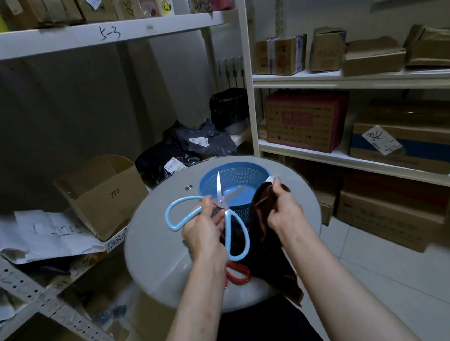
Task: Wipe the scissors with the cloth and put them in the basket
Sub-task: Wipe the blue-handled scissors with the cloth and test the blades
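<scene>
My left hand (205, 226) grips a pair of light blue scissors (180, 213) near the pivot, held above the round white table (154, 247). The blades are spread apart, one pointing up, the other toward the right over the blue basket (256, 171). My right hand (283, 208) pinches a dark brown cloth (267, 237) by its upper edge; the cloth hangs down past the table's front rim. The two hands are a little apart. A red pair of scissors (238, 275) lies on the table below my left hand, partly hidden.
The basket stands at the far side of the table. An open cardboard box (103, 197) and papers sit on the low shelf to the left. Shelving with boxes (306, 119) stands at right. Dark bags (197, 143) lie behind the table.
</scene>
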